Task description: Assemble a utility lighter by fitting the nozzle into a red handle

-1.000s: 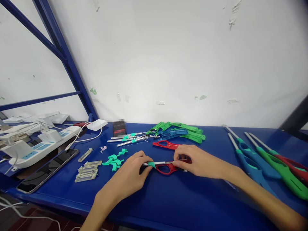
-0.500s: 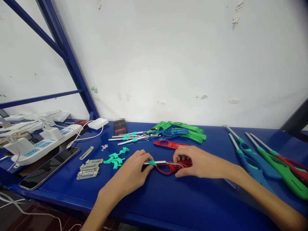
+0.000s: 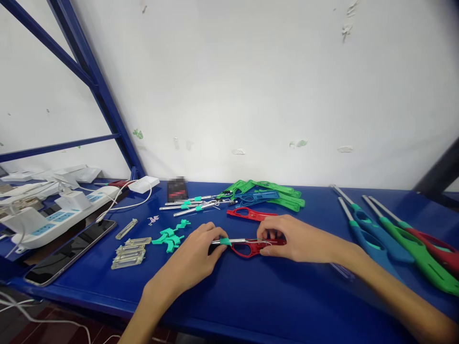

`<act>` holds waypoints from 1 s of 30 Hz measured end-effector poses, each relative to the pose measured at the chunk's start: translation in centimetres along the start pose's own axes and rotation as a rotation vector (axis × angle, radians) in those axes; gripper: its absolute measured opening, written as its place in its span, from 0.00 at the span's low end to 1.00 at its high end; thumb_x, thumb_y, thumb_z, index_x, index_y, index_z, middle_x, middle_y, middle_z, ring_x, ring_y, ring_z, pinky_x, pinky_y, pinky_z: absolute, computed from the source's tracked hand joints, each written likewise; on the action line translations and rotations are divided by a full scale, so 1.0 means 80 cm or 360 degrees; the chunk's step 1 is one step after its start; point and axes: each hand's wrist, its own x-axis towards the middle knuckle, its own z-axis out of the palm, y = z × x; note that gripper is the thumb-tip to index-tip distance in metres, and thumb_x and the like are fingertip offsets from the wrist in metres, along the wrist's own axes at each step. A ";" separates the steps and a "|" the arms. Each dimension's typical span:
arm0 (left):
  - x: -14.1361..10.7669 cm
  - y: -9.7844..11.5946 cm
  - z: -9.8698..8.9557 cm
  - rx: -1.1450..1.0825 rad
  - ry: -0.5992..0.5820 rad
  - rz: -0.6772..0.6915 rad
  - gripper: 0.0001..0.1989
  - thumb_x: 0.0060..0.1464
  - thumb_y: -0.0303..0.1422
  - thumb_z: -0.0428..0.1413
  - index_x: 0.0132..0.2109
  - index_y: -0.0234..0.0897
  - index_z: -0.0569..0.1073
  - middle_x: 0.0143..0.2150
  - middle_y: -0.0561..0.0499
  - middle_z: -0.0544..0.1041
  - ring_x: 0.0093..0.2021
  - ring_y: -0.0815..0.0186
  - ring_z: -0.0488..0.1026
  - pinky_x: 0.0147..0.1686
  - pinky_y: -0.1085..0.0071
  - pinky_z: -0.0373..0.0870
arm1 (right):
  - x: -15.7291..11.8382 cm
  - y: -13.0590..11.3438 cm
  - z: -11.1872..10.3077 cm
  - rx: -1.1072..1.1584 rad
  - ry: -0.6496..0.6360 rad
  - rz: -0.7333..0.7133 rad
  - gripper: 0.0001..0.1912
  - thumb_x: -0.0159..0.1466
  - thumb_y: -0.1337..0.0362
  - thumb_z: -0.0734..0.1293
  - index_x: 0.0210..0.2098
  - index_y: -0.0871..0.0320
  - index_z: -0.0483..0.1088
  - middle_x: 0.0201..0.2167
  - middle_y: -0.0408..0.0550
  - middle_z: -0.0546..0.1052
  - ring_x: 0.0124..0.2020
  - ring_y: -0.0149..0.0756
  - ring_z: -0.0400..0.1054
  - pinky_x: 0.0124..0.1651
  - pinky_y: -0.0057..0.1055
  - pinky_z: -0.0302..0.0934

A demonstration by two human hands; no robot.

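Observation:
A red lighter shell (image 3: 247, 247) lies on the blue bench (image 3: 272, 296) with a metal tube and teal collar (image 3: 225, 241) laid in it. My left hand (image 3: 195, 258) pinches the tube end at the collar. My right hand (image 3: 290, 239) presses down on the handle end of the red shell. A second red shell (image 3: 247, 213) lies just behind them.
Green and blue shells (image 3: 268, 193) and several metal tubes (image 3: 193, 204) lie at the back. Teal triggers (image 3: 170, 236) and clear parts (image 3: 129, 253) sit left of my hands. Finished lighters (image 3: 394, 236) lie at right. A phone (image 3: 68, 253) and power strips (image 3: 53, 217) are at far left.
Both hands stay on the red shell and tube. My right fingers have shifted slightly along the handle; the view has barely moved.

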 end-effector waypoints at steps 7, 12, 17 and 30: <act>0.000 -0.002 0.002 0.0014 -0.0005 -0.0008 0.10 0.71 0.36 0.59 0.54 0.36 0.77 0.54 0.46 0.79 0.52 0.59 0.78 0.54 0.54 0.78 | 0.002 0.002 0.002 0.0023 0.0021 0.0010 0.16 0.73 0.51 0.70 0.50 0.58 0.74 0.46 0.48 0.78 0.42 0.37 0.75 0.46 0.40 0.74; -0.001 0.000 0.001 0.0036 -0.0001 -0.0014 0.10 0.71 0.37 0.59 0.53 0.36 0.77 0.53 0.46 0.79 0.51 0.59 0.78 0.53 0.55 0.78 | 0.001 -0.001 0.001 0.0063 0.0031 0.0023 0.17 0.73 0.51 0.70 0.53 0.58 0.74 0.46 0.49 0.78 0.42 0.37 0.75 0.45 0.40 0.74; 0.002 -0.001 0.002 0.0059 0.0012 -0.0012 0.11 0.71 0.37 0.59 0.54 0.36 0.77 0.53 0.46 0.79 0.51 0.59 0.79 0.53 0.55 0.79 | 0.002 -0.002 0.001 0.0070 0.0039 0.0036 0.17 0.74 0.52 0.70 0.54 0.57 0.74 0.47 0.49 0.78 0.42 0.37 0.75 0.46 0.40 0.74; 0.004 -0.009 0.014 0.0200 0.0098 0.0090 0.14 0.70 0.39 0.60 0.57 0.36 0.76 0.56 0.44 0.78 0.52 0.58 0.79 0.52 0.55 0.80 | 0.011 0.004 0.003 0.0021 -0.0080 -0.0027 0.19 0.72 0.53 0.71 0.55 0.58 0.73 0.51 0.50 0.78 0.46 0.40 0.75 0.48 0.43 0.74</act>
